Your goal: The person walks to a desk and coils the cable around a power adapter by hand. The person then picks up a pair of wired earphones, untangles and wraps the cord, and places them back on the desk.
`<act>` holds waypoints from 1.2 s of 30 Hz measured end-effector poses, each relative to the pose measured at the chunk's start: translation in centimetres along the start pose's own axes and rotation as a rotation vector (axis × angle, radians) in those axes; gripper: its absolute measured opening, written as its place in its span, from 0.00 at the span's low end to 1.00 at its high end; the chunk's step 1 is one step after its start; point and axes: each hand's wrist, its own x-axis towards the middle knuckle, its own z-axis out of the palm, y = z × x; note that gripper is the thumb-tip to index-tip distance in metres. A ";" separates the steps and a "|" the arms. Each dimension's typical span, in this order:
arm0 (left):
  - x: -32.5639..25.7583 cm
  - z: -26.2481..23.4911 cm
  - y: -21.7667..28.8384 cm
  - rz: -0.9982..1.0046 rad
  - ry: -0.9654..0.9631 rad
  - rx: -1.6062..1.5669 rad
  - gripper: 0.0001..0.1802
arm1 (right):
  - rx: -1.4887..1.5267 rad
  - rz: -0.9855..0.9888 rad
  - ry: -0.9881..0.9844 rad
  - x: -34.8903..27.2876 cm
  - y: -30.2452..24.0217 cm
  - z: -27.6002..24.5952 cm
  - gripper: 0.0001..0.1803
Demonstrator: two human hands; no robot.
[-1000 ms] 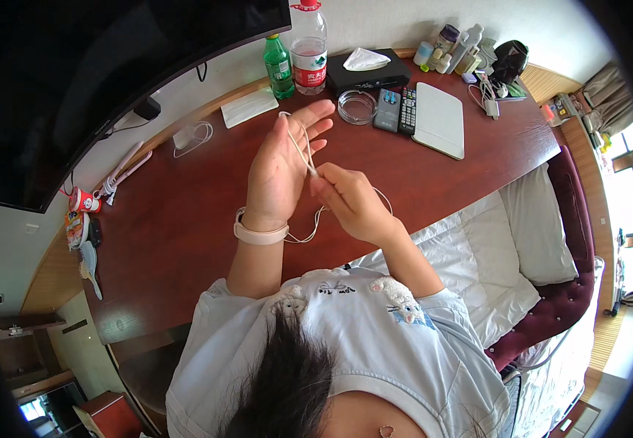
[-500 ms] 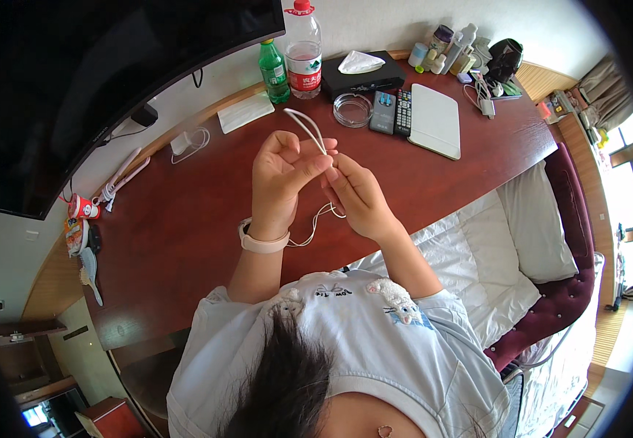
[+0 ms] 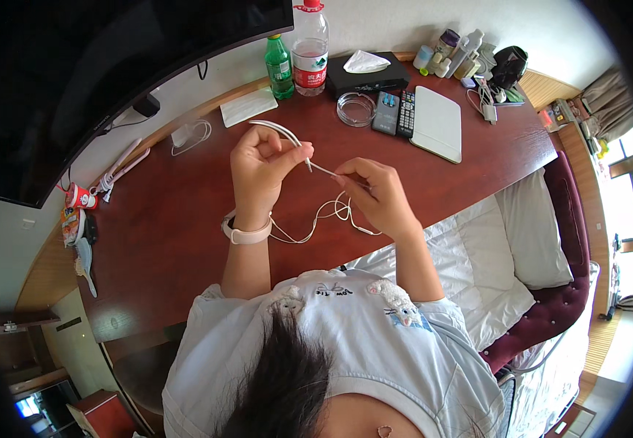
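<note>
both hands (image 3: 261,171) (image 3: 378,193) pinch cable (image 3: 316,219) (white)

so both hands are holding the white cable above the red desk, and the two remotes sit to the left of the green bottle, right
Not quite. The head view shows the two remotes to the right of the green bottle, past the clear bottle and the glass ashtray. The rest holds: the left hand and the right hand both hold the white cable above the red desk.
</note>
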 end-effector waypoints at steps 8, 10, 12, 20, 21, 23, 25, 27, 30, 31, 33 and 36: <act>-0.4 0.2 -0.3 -0.274 -0.350 0.129 0.17 | -0.265 -0.254 -0.118 1.1 -2.2 -3.1 0.05; -0.5 0.4 -0.3 -0.298 -0.380 0.178 0.16 | -0.269 -0.259 -0.143 1.4 -2.7 -3.1 0.05; -0.7 0.8 0.1 -0.263 -0.480 0.260 0.15 | -0.272 -0.266 -0.168 1.4 -2.7 -3.1 0.05; -0.8 0.2 0.4 -0.356 -0.513 0.017 0.14 | -0.007 -0.194 -0.099 1.4 -1.7 -3.2 0.08; -0.7 0.1 0.4 -0.393 -0.550 -0.097 0.14 | -0.007 -0.192 -0.097 1.3 -1.6 -3.2 0.08; -0.7 0.1 0.5 -0.410 -0.534 -0.159 0.14 | 0.101 -0.161 -0.077 1.3 -1.3 -3.3 0.08; -0.6 0.0 0.4 -0.428 -0.515 -0.222 0.13 | 0.112 -0.168 -0.072 1.3 -1.4 -3.5 0.07; -0.5 -0.2 0.0 -0.467 -0.549 -0.353 0.13 | 0.124 -0.176 -0.069 1.2 -1.4 -3.4 0.07; -0.7 0.2 0.0 -0.493 -0.528 -0.311 0.14 | 0.143 -0.208 -0.051 1.1 -1.3 -3.3 0.07; -0.8 0.3 0.0 -0.493 -0.528 -0.311 0.14 | 0.116 -0.219 -0.070 1.1 -1.5 -3.4 0.07; -0.9 0.5 0.0 -0.545 -0.534 -0.281 0.13 | 0.088 -0.230 -0.090 1.1 -1.7 -3.4 0.07; -1.1 1.0 -0.3 -0.553 -0.569 -0.248 0.13 | 0.074 -0.234 -0.087 1.1 -1.6 -3.1 0.07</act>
